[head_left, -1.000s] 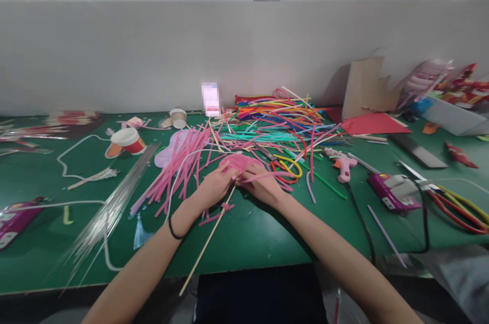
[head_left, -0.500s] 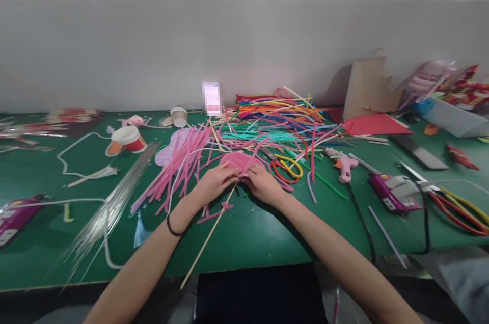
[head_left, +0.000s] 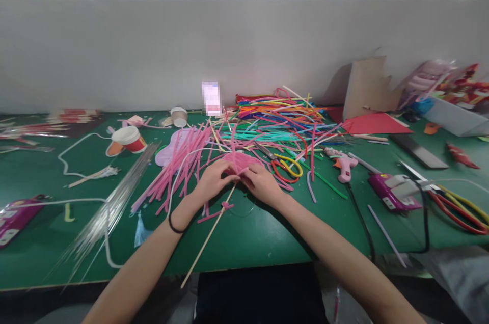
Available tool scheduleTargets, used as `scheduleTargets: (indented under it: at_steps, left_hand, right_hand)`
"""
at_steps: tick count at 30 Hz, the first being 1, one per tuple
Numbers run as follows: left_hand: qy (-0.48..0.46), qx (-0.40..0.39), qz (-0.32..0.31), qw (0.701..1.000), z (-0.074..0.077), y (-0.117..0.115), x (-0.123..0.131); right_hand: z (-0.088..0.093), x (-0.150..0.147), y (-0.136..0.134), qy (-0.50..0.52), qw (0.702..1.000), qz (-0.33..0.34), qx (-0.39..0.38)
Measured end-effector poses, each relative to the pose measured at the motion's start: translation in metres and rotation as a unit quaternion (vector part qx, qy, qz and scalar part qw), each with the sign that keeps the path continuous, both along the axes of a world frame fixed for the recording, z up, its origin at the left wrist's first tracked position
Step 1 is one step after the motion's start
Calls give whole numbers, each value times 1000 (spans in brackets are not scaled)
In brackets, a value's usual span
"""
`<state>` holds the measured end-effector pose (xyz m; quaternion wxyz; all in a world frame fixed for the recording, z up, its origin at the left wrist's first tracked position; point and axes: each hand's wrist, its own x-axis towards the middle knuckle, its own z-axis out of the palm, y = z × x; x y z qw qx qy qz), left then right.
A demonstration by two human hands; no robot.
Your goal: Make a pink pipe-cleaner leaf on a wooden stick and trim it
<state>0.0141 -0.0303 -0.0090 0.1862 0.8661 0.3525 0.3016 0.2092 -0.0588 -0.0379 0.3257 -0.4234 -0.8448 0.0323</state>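
Both hands meet in front of me over a flat pink fan-shaped piece (head_left: 250, 160) made of pipe cleaners. With fingers pinched at its lower edge, my left hand (head_left: 213, 180) grips a pink pipe cleaner (head_left: 234, 144) that points away from me. My right hand (head_left: 263, 185) is closed on the same pink work, its fingertips close to the left ones. A thin wooden stick (head_left: 206, 241) runs from below the fingertips toward the table's front edge. A small twist of pink pipe cleaner (head_left: 226, 206) sits around it. The fingers partly hide the pinched spot.
Pink pipe cleaners (head_left: 183, 161) lie loose at left, and a multicoloured pile (head_left: 275, 115) is behind. Scissors (head_left: 288, 167), a pink glue gun (head_left: 346, 166) and a purple power strip (head_left: 393, 196) lie to the right. A paper cup (head_left: 130, 139) and bundled wires (head_left: 114, 207) are left.
The pink pipe cleaner at the fingertips, slanting right before, now points nearly straight away from me. My left fingers have shifted a little; the stick has stayed in place.
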Motion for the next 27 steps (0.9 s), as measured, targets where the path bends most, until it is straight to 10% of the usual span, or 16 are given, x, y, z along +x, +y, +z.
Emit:
scheduleTargets:
  at_steps: [13,27]
  left_hand:
    - [-89,-51,6,995,-4,2,2]
    - [-155,-127,102,974,-10,20,-19]
  right_hand:
    - [16,0,-3,252,959,15,-129]
    - [10,35,4,135,989,-42,-48]
